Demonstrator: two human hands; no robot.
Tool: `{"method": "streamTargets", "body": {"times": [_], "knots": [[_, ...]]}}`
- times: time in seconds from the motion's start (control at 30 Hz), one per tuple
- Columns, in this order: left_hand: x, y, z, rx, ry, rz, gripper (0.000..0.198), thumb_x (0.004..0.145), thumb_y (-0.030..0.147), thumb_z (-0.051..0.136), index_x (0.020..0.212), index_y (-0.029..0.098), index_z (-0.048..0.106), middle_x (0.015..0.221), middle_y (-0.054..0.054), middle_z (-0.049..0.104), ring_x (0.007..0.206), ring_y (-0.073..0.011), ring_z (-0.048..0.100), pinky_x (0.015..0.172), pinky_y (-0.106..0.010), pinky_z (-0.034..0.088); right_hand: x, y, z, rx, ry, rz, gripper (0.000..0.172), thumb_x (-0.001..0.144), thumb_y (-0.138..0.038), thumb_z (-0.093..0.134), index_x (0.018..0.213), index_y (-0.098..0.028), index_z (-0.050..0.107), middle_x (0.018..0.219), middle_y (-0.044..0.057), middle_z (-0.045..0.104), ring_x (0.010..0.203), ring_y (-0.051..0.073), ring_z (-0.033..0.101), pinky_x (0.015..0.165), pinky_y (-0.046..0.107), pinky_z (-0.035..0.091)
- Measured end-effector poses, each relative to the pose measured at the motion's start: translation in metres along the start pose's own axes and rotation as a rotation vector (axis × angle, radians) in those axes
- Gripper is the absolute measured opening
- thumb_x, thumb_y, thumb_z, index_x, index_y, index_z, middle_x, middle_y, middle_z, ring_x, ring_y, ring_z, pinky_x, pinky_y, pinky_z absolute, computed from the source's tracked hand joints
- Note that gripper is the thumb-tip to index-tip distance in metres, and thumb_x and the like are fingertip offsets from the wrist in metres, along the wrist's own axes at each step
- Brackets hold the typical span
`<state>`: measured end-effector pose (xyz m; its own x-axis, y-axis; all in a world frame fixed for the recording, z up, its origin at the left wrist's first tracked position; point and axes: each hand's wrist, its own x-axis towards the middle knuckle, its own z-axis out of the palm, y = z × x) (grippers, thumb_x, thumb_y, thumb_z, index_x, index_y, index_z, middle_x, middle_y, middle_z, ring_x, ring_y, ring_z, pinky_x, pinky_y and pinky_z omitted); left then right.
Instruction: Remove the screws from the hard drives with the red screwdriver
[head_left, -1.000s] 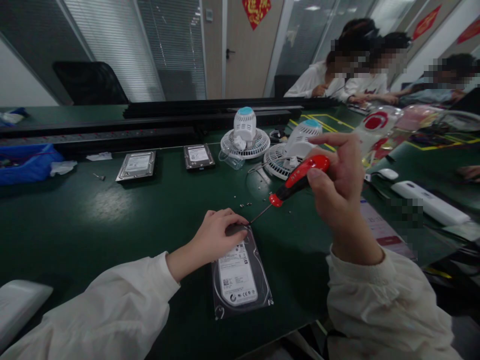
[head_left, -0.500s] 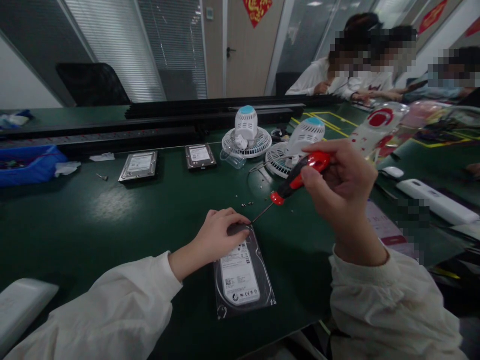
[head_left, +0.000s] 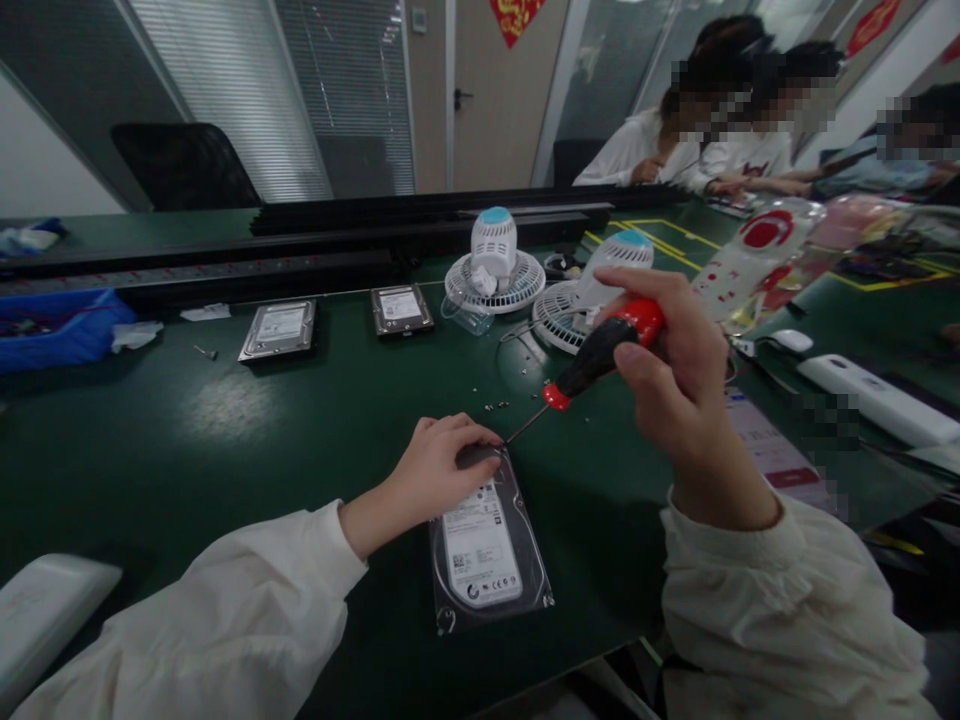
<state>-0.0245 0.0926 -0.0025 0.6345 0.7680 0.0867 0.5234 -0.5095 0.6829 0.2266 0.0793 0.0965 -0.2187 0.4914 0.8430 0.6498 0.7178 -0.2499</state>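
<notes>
A hard drive (head_left: 491,560) with a white label lies flat on the green table, close to my body. My left hand (head_left: 450,465) holds its far end, thumb on the top face and fingers curled over the far edge. In my right hand (head_left: 675,365) is a red and black screwdriver (head_left: 592,360), slanted down to the left. Its tip meets the drive's far corner beside my left fingertips; the exact contact point is too small to make out. Several small screws (head_left: 495,406) lie loose on the table just beyond the drive.
Two more hard drives, one silver (head_left: 279,330) and one darker (head_left: 401,310), lie farther back. Two white fan units (head_left: 495,265) stand behind the screws. A blue bin (head_left: 67,330) is at left, a white power strip (head_left: 877,400) at right. Other people sit at the far right.
My right hand has turned slightly on the screwdriver handle, its fingers shifting. The screwdriver tip stays at the drive's corner, and my left hand and the drive keep their places.
</notes>
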Motion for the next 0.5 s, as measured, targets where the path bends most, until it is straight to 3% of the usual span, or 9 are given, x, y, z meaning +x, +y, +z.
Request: {"method": "streamTargets", "body": {"times": [0.17, 0.3, 0.43, 0.5], "knots": [[0.0006, 0.0021, -0.0012, 0.012, -0.002, -0.007, 0.027, 0.099, 0.039, 0.061, 0.118, 0.026, 0.076, 0.113, -0.004, 0.072, 0.114, -0.0296, 0.065, 0.103, -0.056, 0.044, 0.0001, -0.0027, 0.0005, -0.061, 0.044, 0.061, 0.035, 0.095, -0.041, 0.068, 0.124, -0.023, 0.073, 0.106, 0.005, 0.075, 0.079, 0.014, 0.063, 0.065, 0.029, 0.048], [0.0012, 0.0022, -0.0006, 0.011, 0.003, -0.001, 0.027, 0.098, 0.037, 0.061, 0.118, 0.027, 0.076, 0.112, -0.004, 0.072, 0.113, -0.0293, 0.066, 0.102, -0.056, 0.043, 0.0004, -0.0030, 0.0010, 0.108, 0.007, 0.031, 0.045, 0.097, -0.038, 0.061, 0.139, -0.024, 0.066, 0.091, 0.003, 0.068, 0.065, 0.012, 0.051, 0.060, 0.029, 0.044], [0.0009, 0.0026, -0.0011, 0.010, 0.000, -0.001, 0.027, 0.098, 0.038, 0.061, 0.119, 0.027, 0.076, 0.113, -0.004, 0.071, 0.114, -0.0296, 0.065, 0.103, -0.056, 0.042, 0.0020, -0.0023, 0.0008, 0.121, -0.007, -0.018, 0.045, 0.099, -0.042, 0.060, 0.140, -0.026, 0.066, 0.112, 0.005, 0.073, 0.070, 0.012, 0.055, 0.063, 0.031, 0.046], [0.0006, 0.0030, -0.0017, 0.010, -0.006, -0.008, 0.028, 0.099, 0.040, 0.060, 0.119, 0.027, 0.076, 0.113, -0.004, 0.071, 0.114, -0.0298, 0.065, 0.103, -0.056, 0.042, 0.0022, -0.0023, 0.0005, 0.075, 0.012, 0.022, 0.038, 0.098, -0.038, 0.063, 0.134, -0.027, 0.070, 0.107, 0.003, 0.073, 0.067, 0.011, 0.054, 0.060, 0.029, 0.044]]}}
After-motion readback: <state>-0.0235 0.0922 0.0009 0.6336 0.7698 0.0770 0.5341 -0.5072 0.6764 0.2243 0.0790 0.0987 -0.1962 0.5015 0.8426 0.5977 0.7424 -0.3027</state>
